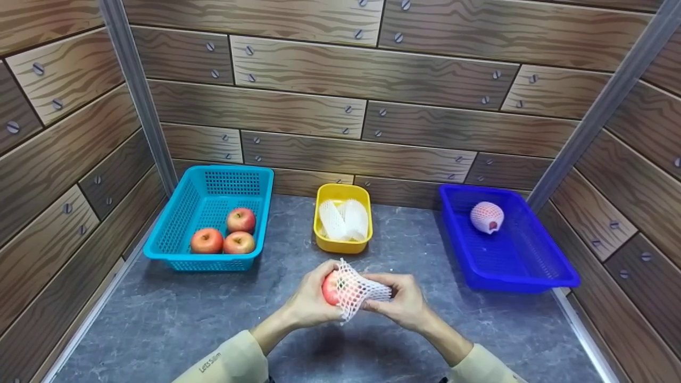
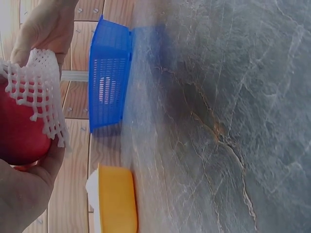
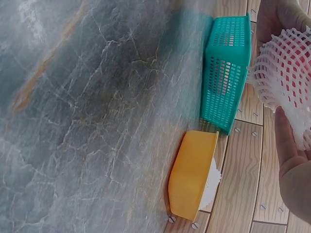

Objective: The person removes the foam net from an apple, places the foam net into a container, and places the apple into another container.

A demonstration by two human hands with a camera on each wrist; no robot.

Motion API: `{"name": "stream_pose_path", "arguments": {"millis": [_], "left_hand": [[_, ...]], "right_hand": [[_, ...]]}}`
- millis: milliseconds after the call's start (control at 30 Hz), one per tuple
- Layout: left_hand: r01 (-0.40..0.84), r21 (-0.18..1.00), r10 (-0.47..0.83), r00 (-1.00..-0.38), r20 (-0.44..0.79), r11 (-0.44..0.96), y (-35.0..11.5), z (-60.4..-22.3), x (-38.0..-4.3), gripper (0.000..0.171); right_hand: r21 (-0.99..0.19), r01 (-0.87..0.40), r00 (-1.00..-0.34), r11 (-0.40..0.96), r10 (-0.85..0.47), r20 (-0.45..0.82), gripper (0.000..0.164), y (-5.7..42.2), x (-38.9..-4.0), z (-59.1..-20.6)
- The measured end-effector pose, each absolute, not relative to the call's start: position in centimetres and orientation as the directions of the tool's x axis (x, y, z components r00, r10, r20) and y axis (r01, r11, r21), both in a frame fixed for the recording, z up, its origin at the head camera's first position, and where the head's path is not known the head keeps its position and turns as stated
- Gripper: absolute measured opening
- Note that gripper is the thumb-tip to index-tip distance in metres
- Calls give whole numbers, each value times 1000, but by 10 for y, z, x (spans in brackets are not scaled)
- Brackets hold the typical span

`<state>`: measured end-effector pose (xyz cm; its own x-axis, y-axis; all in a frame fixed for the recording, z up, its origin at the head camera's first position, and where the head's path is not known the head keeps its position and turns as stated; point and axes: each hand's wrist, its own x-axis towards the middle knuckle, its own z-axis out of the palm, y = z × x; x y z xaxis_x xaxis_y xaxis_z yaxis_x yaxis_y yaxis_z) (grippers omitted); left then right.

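A red apple [image 1: 330, 288] sits in my left hand [image 1: 308, 299], whose fingers and thumb curl round it above the table. White foam netting [image 1: 357, 290] covers the apple's right side, its flared mouth spread over the fruit. My right hand [image 1: 403, 300] pinches the narrow gathered end of that net. In the left wrist view the apple [image 2: 22, 128] shows deep red, with the net's edge [image 2: 41, 90] draped on it. The right wrist view shows the net [image 3: 286, 73] stretched over the apple, the right hand's fingers [image 3: 285, 138] against it.
A teal basket [image 1: 154, 250] at the left holds three apples [image 1: 207, 241]. Behind my hands, a yellow bin [image 1: 343, 247] contains white foam nets [image 1: 355, 219]. The blue basket [image 1: 532, 284] on the right has one netted apple [image 1: 487, 217]. Wood-patterned walls enclose the grey marbled table [image 1: 175, 314].
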<state>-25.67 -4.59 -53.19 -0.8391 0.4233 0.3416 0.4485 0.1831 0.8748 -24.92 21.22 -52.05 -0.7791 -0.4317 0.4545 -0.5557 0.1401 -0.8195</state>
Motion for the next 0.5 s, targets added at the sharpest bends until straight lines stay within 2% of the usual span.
{"name": "stream_pose_path", "arguments": {"millis": [267, 500], "left_hand": [[420, 896, 421, -845, 329, 143, -48, -530, -256, 71], [417, 893, 401, -857, 324, 169, -51, -531, -255, 71]], "right_hand": [[-796, -592, -762, 124, -409, 502, 30, 211, -249, -522], [-773, -630, -745, 77, -341, 574, 20, 212, -251, -522]]}}
